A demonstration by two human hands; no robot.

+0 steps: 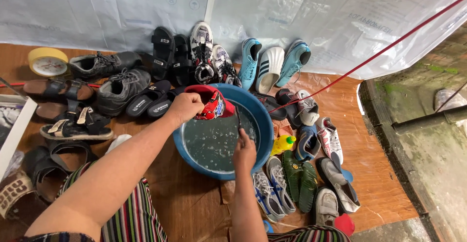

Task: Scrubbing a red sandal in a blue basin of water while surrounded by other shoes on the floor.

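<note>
Nearest the camera, striped cloth [134,213] covers the person's lap, cut off by the lower edge. On the right, the green clogs [300,178] and blue-and-white sneakers [272,188] lie beside the basin, and a red object [344,223] at the bottom is too cropped to identify.

The right hand [244,153] is closed over the basin's water, fingers curled around a thin dark handle [239,120]; its working end is hard to make out, possibly a small brush. The left hand [184,108] grips the heel of a red shoe [210,102], fingers wrapped tight, holding it over the far left rim of the blue basin [265,125]. The shoe's toe is hidden behind the hand. The water is cloudy with bubbles, so the basin's bottom cannot be seen.

A yellow bottle with a green cap [283,143] sits just right of the basin. Farther off, black sandals [170,57], light blue sneakers [292,62] and a white clog [269,69] lean against a plastic sheet [340,18]. A yellow clock [47,62] lies far left. A red cord [379,52] crosses toward the upper right corner.
</note>
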